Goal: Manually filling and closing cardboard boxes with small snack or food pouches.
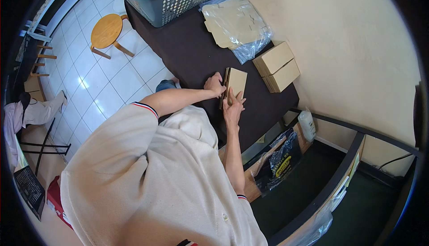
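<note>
A small brown cardboard box [237, 80] lies on the dark brown cloth of the table [187, 49], in front of me. My left hand [215, 85] is at its left long side, fingers bent against the edge where a dark gap shows. With fingers spread over the lower part of its top face and its right edge, my right hand [233, 107] holds the box. Folded cardboard boxes [280, 65] sit close together to the right, near the wall. Farther back, flat cardboard blanks [231, 19] lie on clear plastic wrapping [249, 51].
A grey-green perforated plastic basket [157, 7] stands at the table's far left. A round wooden stool [106, 31] is on the tiled floor. Right of me are a dark frame [345, 162], a black printed plastic bag [280, 162] and a white bottle [306, 125].
</note>
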### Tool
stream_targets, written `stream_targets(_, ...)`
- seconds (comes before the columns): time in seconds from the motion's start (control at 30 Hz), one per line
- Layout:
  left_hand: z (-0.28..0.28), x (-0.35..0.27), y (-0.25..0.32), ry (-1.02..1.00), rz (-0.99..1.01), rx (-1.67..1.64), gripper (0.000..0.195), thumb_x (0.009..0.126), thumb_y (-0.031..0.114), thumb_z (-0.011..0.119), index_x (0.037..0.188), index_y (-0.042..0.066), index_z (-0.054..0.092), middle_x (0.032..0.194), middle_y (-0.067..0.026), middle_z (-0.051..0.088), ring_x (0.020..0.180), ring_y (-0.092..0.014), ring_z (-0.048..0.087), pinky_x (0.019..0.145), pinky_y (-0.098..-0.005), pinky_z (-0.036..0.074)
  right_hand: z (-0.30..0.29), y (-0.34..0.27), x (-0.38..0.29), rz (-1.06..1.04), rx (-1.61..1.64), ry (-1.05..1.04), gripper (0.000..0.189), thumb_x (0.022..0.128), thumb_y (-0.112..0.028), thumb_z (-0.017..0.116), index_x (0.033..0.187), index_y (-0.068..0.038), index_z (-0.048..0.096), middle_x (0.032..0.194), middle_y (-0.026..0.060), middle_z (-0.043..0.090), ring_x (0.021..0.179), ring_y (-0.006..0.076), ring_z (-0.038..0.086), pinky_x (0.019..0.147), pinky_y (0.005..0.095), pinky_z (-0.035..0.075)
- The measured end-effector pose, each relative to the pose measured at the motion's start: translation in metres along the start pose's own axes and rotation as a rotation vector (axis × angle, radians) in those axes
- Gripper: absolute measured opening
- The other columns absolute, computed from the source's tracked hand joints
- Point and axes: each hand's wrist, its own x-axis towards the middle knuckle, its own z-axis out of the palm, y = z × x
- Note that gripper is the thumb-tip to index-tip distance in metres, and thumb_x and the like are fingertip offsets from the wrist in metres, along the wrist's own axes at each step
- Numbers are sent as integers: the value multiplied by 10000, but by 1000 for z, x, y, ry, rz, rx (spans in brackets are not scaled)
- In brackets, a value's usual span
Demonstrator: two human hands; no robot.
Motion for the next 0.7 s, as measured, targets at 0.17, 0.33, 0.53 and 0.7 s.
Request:
stream_targets(0.17,-3,7,-10,50,224,140,403,761,126,801,1117,89,616,815,-136,745,811,-329,745,785,-459,583,-2,-2,-1,-11,-81,-50,588,955,-224,642,1527,-269,513,1608,354,282,1441,681,176,1039,859,218)
stream_targets(0.33,4,8,-12,76,281,191,396,751,97,779,1118,93,630,912,-157,747,966,-374,718,850,-500,558,3,-4,0,-34,-184,-42,568,975,-207,635,1528,-243,511,1596,369,288,1422,702,187,1035,849,245)
stream_targets(0.53,7,3,-7,89,169,126,318,774,107,763,1069,85,646,912,-148,747,955,-370,724,835,-490,561,6,-10,-2,-46,-187,-9,531,991,-222,613,1514,-252,528,1612,358,249,1419,693,215,1015,862,266)
stream_targets(0.7,-6,0,10,-36,-34,125,244,777,150,796,967,50,680,811,-139,744,646,-237,739,623,-361,604,4,-15,-2,-18,-162,8,523,978,-217,633,1494,-251,556,1624,316,266,1419,681,236,1024,836,295)
